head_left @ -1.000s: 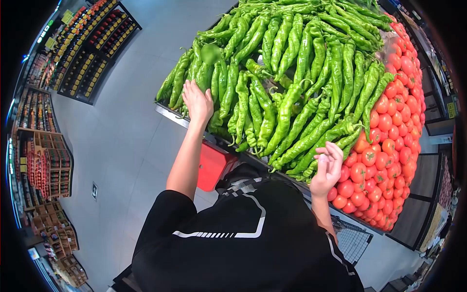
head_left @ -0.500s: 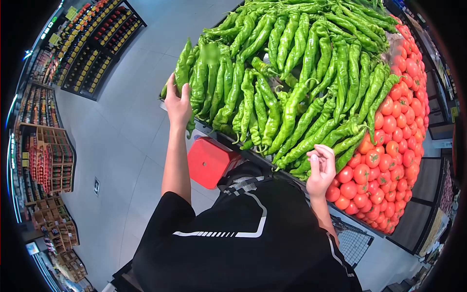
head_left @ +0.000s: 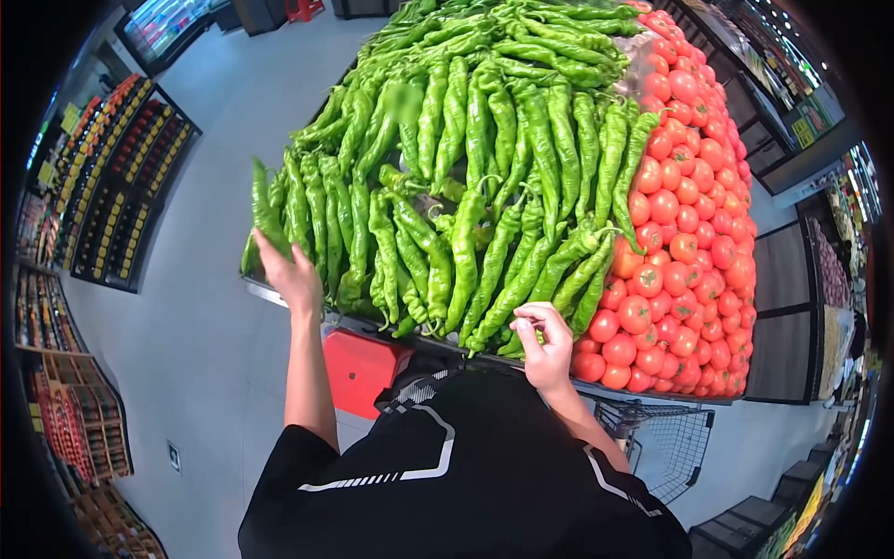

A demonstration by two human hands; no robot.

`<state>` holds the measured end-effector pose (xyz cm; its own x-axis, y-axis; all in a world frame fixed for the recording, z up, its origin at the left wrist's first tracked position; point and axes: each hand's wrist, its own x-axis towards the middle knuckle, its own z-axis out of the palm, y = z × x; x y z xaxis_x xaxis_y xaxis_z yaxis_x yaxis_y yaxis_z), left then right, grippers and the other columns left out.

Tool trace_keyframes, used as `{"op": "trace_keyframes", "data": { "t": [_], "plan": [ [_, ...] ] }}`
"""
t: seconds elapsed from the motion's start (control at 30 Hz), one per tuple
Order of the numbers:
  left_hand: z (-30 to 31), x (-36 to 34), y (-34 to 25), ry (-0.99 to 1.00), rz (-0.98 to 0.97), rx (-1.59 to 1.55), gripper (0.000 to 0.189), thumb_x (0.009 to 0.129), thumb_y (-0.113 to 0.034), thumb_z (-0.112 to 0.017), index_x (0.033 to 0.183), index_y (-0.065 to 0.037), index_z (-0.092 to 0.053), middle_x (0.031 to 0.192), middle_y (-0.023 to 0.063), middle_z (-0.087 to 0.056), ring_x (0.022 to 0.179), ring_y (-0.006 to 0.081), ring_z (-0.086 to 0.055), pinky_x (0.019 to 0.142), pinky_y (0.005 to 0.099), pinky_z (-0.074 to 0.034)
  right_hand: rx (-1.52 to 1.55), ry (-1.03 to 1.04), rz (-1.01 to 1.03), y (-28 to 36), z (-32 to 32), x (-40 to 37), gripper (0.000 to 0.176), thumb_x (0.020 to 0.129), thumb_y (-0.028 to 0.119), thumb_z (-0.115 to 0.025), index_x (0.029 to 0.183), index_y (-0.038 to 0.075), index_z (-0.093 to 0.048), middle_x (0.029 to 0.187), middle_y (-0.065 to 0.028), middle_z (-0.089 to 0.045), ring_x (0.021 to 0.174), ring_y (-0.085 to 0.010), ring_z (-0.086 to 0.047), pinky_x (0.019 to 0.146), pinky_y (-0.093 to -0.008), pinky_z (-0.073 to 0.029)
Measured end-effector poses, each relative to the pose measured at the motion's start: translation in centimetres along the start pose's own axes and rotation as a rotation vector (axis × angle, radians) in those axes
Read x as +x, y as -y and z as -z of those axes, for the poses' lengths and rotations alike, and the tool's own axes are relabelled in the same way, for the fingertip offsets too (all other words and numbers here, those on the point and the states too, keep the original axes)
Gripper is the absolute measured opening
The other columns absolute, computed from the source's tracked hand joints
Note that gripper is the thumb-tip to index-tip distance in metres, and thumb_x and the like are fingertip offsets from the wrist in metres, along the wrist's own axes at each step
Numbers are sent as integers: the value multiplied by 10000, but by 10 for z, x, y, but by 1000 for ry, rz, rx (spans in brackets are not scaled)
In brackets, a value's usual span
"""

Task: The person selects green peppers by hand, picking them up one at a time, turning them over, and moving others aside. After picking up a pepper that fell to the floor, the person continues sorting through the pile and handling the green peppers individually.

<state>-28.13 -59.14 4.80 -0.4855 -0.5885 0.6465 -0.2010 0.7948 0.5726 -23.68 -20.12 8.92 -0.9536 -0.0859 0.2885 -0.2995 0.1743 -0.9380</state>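
Long green peppers (head_left: 463, 270) lie in a thick heap in front of me, mostly with their tips toward me. At the heap's left edge is my left hand (head_left: 291, 278), its thumb and fingers apart. It touches the lower part of an upright green pepper (head_left: 264, 200) that leans on that edge; no closed grip shows. My right hand (head_left: 545, 347) is over the front edge of the heap, near the tomatoes. Its fingers are curled in toward the thumb, and nothing shows in them.
Red tomatoes (head_left: 684, 247) are stacked right of the peppers. A red stool (head_left: 358, 373) stands below the display's front edge, and a wire shopping cart (head_left: 672, 447) is at lower right. Shelves of jars (head_left: 112, 186) line the left, beyond the grey floor (head_left: 200, 373).
My view has shifted, so the display and both hands sit further left in it. My left hand stays by the same edge pepper. The right hand keeps its curled shape near the front edge.
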Motion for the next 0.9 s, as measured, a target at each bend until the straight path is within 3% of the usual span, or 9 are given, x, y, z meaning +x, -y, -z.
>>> {"op": "trace_keyframes", "data": {
  "t": [0.1,0.23,0.3,0.43,0.5,0.57,0.63,0.7,0.9],
  "plan": [
    [19,40,-70,121,177,-364,712,928,-34,-644,1531,74,-281,1415,263,-525,1207,317,-614,1027,378,-475,-6,-9,-21,-2,4,-2,83,929,-13,-623,1003,-38,-650,959,-115,-657,785,-171,-680,724,-283,-519],
    [-30,67,-145,277,-55,-724,725,928,-65,-649,1534,68,-275,1361,254,-582,1226,315,-602,1053,379,-452,33,33,-60,-3,2,-4,79,943,-4,-617,1004,-39,-654,938,-107,-666,798,-165,-677,735,-279,-522],
    [-59,72,-183,291,-221,-633,754,922,-98,-660,1538,69,-258,1389,287,-553,1269,349,-574,1087,389,-428,8,59,-58,3,1,-6,80,951,-8,-609,1007,-40,-656,945,-105,-670,812,-160,-675,745,-272,-522],
    [-97,71,-259,468,-98,-822,790,935,-135,-673,1567,24,-226,1509,270,-443,1373,293,-484,1141,352,-375,-35,80,4,11,5,-10,84,952,18,-623,992,-42,-666,894,-116,-686,786,-168,-684,727,-279,-528],
    [-124,59,-285,341,-206,-692,789,936,-129,-636,1534,117,-184,1518,349,-349,1409,436,-381,1190,438,-292,-23,37,-51,8,9,-15,81,943,26,-642,989,-34,-670,883,-108,-693,779,-179,-684,740,-299,-532],
    [-155,40,-296,403,-168,-751,802,937,-109,-616,1537,123,-136,1526,367,-295,1429,460,-325,1205,447,-259,5,-3,-92,1,12,-21,84,948,31,-639,990,-36,-668,884,-106,-698,777,-169,-688,733,-292,-533],
    [-202,8,-282,476,-244,-287,865,939,-246,-618,1543,121,-118,1555,345,-262,1475,451,-244,1206,606,-150,20,-82,-125,-4,16,-25,89,951,33,-636,993,-40,-667,879,-106,-701,768,-162,-690,721,-285,-533],
    [-202,-5,-271,404,-328,-102,927,939,-377,-614,1549,117,-120,1591,330,-217,1511,433,-178,1202,641,-94,17,-97,-124,-3,17,-25,93,950,33,-636,997,-42,-665,870,-107,-699,763,-161,-691,714,-283,-534],
    [-127,16,-258,377,-339,-242,919,959,-416,-617,1559,87,-135,1625,318,-145,1535,418,-112,1236,564,-32,10,-62,-153,-11,18,-25,107,963,24,-622,1029,-54,-655,916,-102,-689,805,-147,-679,745,-269,-532]
  ]
}}
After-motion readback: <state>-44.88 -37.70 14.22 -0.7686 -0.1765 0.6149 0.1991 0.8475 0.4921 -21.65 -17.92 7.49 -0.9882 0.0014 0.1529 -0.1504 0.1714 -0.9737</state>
